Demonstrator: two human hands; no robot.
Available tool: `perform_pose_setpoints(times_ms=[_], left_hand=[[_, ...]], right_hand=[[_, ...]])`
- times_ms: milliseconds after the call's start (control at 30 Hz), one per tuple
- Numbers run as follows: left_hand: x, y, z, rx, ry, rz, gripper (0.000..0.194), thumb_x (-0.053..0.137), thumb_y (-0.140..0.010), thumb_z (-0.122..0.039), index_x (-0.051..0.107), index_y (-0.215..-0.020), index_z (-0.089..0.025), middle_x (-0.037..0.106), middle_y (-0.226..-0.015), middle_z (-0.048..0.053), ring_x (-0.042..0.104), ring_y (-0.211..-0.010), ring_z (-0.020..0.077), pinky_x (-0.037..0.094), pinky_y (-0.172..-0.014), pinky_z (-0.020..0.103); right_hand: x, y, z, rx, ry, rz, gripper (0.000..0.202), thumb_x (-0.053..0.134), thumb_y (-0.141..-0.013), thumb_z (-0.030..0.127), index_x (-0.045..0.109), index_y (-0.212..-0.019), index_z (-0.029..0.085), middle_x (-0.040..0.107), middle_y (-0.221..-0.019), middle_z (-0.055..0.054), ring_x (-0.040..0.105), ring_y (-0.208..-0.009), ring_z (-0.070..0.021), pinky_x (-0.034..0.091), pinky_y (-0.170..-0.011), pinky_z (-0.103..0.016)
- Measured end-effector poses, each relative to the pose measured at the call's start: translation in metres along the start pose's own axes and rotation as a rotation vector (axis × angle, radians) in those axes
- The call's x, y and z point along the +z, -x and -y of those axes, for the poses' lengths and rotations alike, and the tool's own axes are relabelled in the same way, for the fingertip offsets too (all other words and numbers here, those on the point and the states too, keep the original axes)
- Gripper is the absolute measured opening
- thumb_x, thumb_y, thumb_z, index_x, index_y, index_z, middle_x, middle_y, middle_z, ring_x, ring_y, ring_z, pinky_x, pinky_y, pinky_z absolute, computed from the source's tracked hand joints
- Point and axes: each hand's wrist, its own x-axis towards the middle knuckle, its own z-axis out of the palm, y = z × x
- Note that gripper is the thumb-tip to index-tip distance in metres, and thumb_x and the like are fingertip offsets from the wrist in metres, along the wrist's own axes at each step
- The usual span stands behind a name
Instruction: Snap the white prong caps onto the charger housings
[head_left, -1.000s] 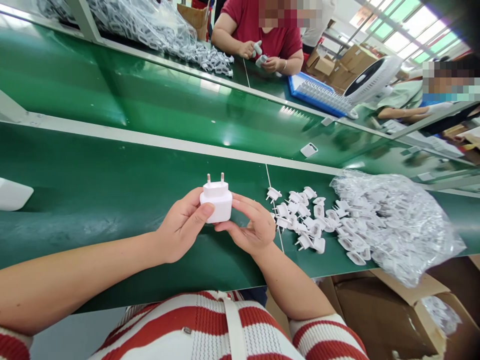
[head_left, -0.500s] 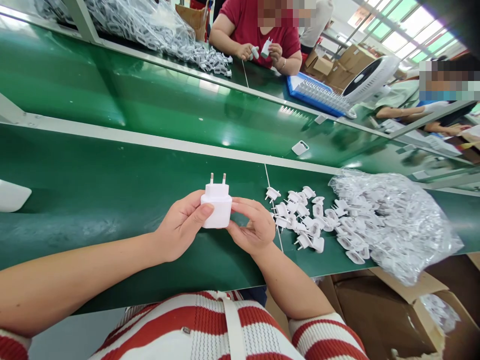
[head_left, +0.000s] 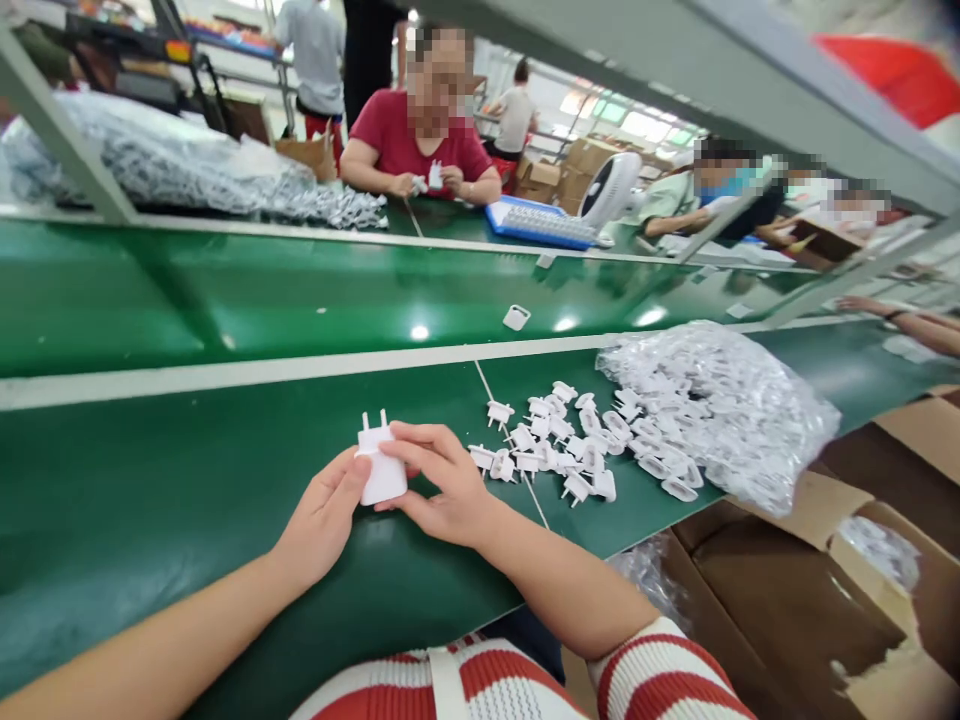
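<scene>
a: where's the white charger [head_left: 383, 472], which way's it pt?
b: in both hands over the green surface [head_left: 180, 520]. prongs [head_left: 366, 424] pt to far side, up in view. long axis near-to-far, prong end leaning slightly l.
a: hand state?
b: l hand [head_left: 319, 520] closed on its l side, thumb on front. r hand [head_left: 450, 490] part-curled, fingertips on upper front nr prong end, thumb at btm edge. both gripping.
a: containers?
b: clear bag [head_left: 806, 430] to the r, w/ white plug pieces [head_left: 667, 400] in it; loose pile [head_left: 559, 440] just beside, on surface. open cardboard box [head_left: 806, 510] below near edge, clear plastic [head_left: 881, 552] inside. blue tray [head_left: 555, 237] at far side w/ rows of white parts [head_left: 536, 212].
a: diff vs 0.5s ago?
b: r fingers were on charger's r side, now reach across its front. charger was ~upright in view, now leans. cam's tilted up, more of co-worker opposite [head_left: 382, 130] shows.
</scene>
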Motion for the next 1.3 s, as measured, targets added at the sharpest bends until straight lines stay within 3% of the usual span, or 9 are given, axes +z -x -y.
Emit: perform_pose_setpoints(times_ms=[167,333,533,667,733,833,933,1067,1300], left_hand=[[-0.009,-0.012,0.008,-0.133,0.022,-0.058,0.071,0.07,-0.087,-0.083,0.078,-0.12,-0.021,0.078,-0.104,0.009,0.067,-0.088,0.0248,0.056,-0.074,0.032],[-0.016,-0.019,0.014,-0.156,-0.063,-0.047,0.066,0.074,-0.084,-0.082,0.08,-0.111,-0.022,0.076,-0.102,0.006,0.065,-0.091,0.0239,0.056,-0.079,0.03],[-0.026,-0.025,0.022,-0.116,-0.117,-0.018,0.066,0.073,-0.084,-0.082,0.08,-0.113,-0.023,0.076,-0.103,0.007,0.066,-0.096,0.0262,0.056,-0.079,0.031],[-0.029,-0.03,0.022,-0.132,-0.071,0.004,0.07,0.082,-0.078,-0.078,0.078,-0.118,-0.021,0.078,-0.108,0.009,0.069,-0.103,0.0297,0.059,-0.087,0.036],[-0.027,-0.032,0.018,-0.143,-0.084,0.011,0.072,0.089,-0.074,-0.072,0.077,-0.121,-0.019,0.079,-0.113,0.01,0.071,-0.107,0.0301,0.058,-0.094,0.037],[-0.026,-0.037,0.008,-0.155,-0.15,0.01,0.073,0.09,-0.074,-0.071,0.076,-0.123,-0.018,0.078,-0.125,0.013,0.071,-0.113,0.0309,0.056,-0.104,0.04],[-0.036,-0.056,-0.002,-0.086,-0.278,-0.122,0.075,0.09,-0.07,-0.069,0.075,-0.124,-0.02,0.076,-0.133,0.014,0.07,-0.124,0.0332,0.054,-0.111,0.042],[-0.071,-0.111,-0.02,0.079,-0.52,-0.387,0.065,0.081,-0.074,-0.058,0.074,-0.125,-0.018,0.078,-0.129,0.013,0.072,-0.123,0.0346,0.053,-0.114,0.045],[-0.14,-0.187,-0.059,0.061,-0.751,-0.753,0.044,0.07,-0.078,-0.037,0.072,-0.114,-0.013,0.067,-0.135,0.027,0.051,-0.142,0.0559,0.034,-0.121,0.072]], right_hand=[[0.006,0.0,-0.01,0.138,-0.043,0.023,0.059,0.08,-0.095,0.038,0.061,-0.15,0.028,0.057,-0.138,-0.014,0.07,-0.116,-0.0214,0.067,-0.098,-0.035],[0.007,-0.002,-0.016,0.197,0.02,0.192,0.055,0.079,-0.095,0.043,0.066,-0.147,0.027,0.066,-0.133,-0.011,0.069,-0.116,-0.0227,0.062,-0.102,-0.036],[0.017,-0.001,-0.018,0.18,0.043,0.072,0.046,0.075,-0.093,0.039,0.074,-0.137,0.025,0.076,-0.125,-0.009,0.073,-0.111,-0.0222,0.06,-0.099,-0.034],[0.017,-0.003,-0.017,0.216,0.041,0.112,0.044,0.076,-0.095,0.04,0.075,-0.137,0.027,0.076,-0.131,-0.007,0.074,-0.116,-0.0214,0.059,-0.101,-0.032],[0.009,-0.009,-0.015,0.28,0.042,0.217,0.056,0.077,-0.095,0.038,0.065,-0.149,0.031,0.074,-0.14,-0.006,0.072,-0.125,-0.0227,0.057,-0.106,-0.034],[-0.018,-0.024,-0.008,0.448,0.107,0.351,0.106,0.087,-0.087,0.044,0.027,-0.173,0.029,0.059,-0.162,-0.012,0.064,-0.141,-0.0302,0.056,-0.113,-0.043],[-0.056,-0.038,-0.005,0.659,0.443,0.318,0.1,0.084,-0.09,0.047,0.03,-0.171,0.023,0.038,-0.176,-0.016,0.048,-0.154,-0.0334,0.05,-0.12,-0.047],[-0.098,-0.042,-0.021,0.864,0.756,0.288,0.054,0.077,-0.097,0.039,0.064,-0.144,0.015,0.054,-0.159,-0.022,0.05,-0.146,-0.0404,0.047,-0.116,-0.054],[-0.109,-0.029,-0.067,1.045,0.729,0.263,0.048,0.094,-0.076,0.023,0.073,-0.118,0.015,0.069,-0.125,-0.017,0.066,-0.125,-0.0374,0.055,-0.097,-0.044]])
